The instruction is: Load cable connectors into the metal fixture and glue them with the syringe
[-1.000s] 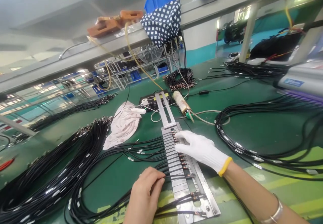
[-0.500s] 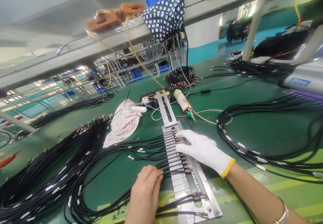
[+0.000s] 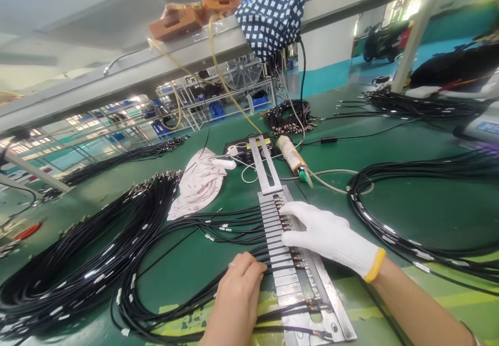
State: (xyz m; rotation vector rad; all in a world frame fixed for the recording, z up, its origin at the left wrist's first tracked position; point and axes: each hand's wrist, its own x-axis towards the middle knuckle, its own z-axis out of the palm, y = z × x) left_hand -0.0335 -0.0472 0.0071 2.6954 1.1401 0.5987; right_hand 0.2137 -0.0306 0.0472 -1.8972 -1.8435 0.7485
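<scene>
Green workbench (image 3: pixel 183 268): black cables (image 3: pixel 171 230) occupy far slots of the metal fixture (image 3: pixel 287 290) before me, several nearer slots bare; my gloved right hand (image 3: pixel 327 231) spreads over connectors (image 3: pixel 298 258); whether my left hand (image 3: pixel 239 288) pinches cable, I cannot tell

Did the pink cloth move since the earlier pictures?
No, the pink cloth still lies just left of the black box; the whole camera view shifted a little.

Carries on a green tabletop (image 3: pixel 421 205) black cables (image 3: pixel 117 237), a slotted metal fixture (image 3: pixel 286 287) and a crumpled pale cloth (image 3: pixel 200 182).
</scene>
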